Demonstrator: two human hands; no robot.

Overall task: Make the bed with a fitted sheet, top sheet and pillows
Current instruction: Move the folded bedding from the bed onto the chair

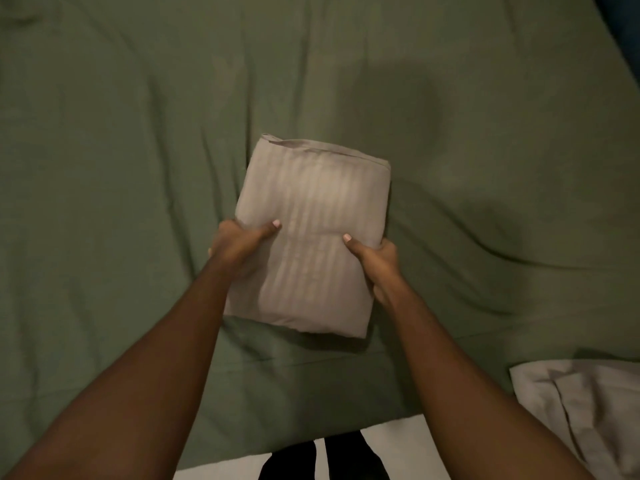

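Left hand [239,245] and right hand [375,259] gripped folded striped sheet [311,216] | above green fitted sheet [121,150] | grey pillow [585,403] near right

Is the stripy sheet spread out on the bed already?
No, the stripy sheet is a folded bundle gripped by the left hand and right hand.

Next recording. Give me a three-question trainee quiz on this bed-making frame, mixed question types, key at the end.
1. True or false: the folded striped sheet is already spread flat over the green sheet.
2. The folded sheet is held by: A) neither grip B) one grip C) both grips.
3. Fill in: the loose grey cloth lies toward the person's ____ side.

Key: 1 false, it is still a folded bundle. 2 C, left grip and right grip, thumbs on top. 3 right.
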